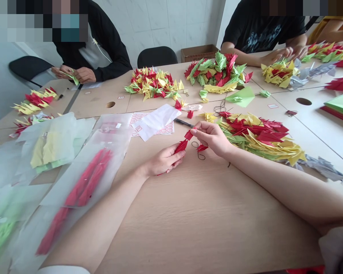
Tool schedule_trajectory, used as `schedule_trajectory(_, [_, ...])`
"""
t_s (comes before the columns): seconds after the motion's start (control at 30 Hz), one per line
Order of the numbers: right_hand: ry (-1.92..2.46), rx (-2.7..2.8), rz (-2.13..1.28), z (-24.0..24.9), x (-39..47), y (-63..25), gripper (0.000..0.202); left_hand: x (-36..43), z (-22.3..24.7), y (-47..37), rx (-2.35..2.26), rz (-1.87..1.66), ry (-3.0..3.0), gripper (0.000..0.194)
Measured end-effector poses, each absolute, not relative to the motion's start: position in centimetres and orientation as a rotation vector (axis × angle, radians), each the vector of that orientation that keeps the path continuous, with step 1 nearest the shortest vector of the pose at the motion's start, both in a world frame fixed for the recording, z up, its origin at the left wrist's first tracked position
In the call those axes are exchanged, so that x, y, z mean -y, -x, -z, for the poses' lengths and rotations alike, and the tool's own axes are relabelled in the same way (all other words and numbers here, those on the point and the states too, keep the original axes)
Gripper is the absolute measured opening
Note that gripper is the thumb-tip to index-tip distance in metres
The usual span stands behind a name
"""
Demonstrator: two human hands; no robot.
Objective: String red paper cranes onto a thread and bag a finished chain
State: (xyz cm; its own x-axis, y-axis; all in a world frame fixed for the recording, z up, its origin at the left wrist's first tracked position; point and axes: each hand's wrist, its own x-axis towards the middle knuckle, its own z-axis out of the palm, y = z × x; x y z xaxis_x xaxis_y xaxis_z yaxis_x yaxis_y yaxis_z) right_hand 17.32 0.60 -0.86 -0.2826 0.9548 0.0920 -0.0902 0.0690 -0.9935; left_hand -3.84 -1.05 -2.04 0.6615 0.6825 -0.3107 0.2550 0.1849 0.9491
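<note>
My left hand [165, 160] is closed round a bundle of red folded paper pieces [181, 146], whose pointed end shows above the fingers. Just above it, my right hand [211, 137] pinches another red folded paper piece [189, 134] between thumb and fingertips, close to the bundle's tip. A dark thin string [200, 156] loops on the table below my right hand, with a further red folded piece [202, 148] by it. Part of the bundle is hidden in my left palm.
Frosted plastic bags [120, 150] with red, yellow and green paper strands lie at left. A white paper slip [157, 121], a black pen [183, 123] and a colourful folded-paper pile [263, 139] lie beyond and right. Two people [105, 49] [246, 36] work across the table.
</note>
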Motion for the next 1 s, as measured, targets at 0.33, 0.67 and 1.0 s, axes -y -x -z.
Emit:
schedule_trajectory(0.33, [1.010, 1.539, -1.248, 0.89, -0.78, -17.64, 0.039, 1.05, 1.78, 3.91, -0.859, -0.341, -1.388, 0.029])
schedule_trajectory(0.67, [0.968, 1.634, -1.207, 1.20, -0.73, -17.82, 0.037, 1.13, 1.65, 3.84, -0.864, -0.335, -1.426, 0.027])
schedule_trajectory(1.0, [0.995, 1.639, -1.191, 0.98, -0.68, -17.78, 0.039, 1.23, 1.38, 3.81, -0.869, -0.327, -1.445, 0.028])
